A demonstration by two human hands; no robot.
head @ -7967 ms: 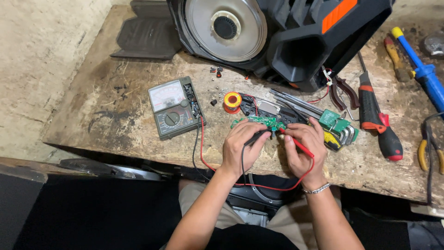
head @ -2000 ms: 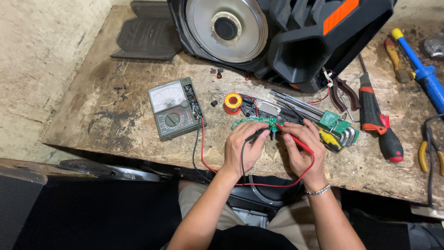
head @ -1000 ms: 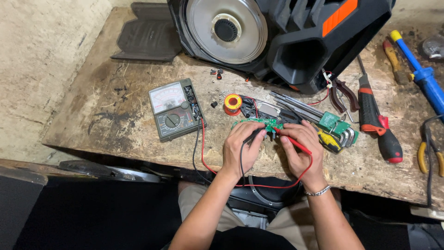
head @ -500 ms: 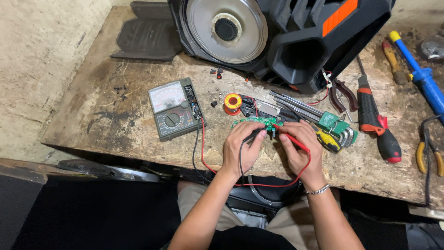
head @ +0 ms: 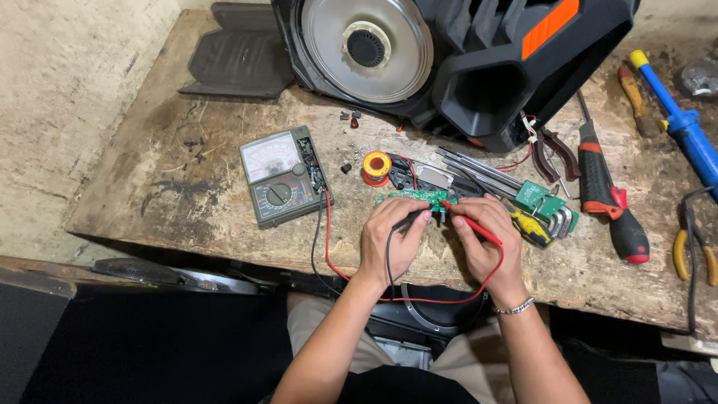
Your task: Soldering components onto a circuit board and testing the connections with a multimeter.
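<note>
pinching the black probe (head: 410,219), left hand (head: 390,238) curls beside right hand (head: 485,241) pinching the red probe (head: 471,226) over the green circuit board (head: 411,197).

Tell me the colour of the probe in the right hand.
Red; the probe in the right hand shows best in the head view.

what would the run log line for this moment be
left hand: holds black probe | right hand: holds red probe | tips on green circuit board | multimeter left on workbench
</note>
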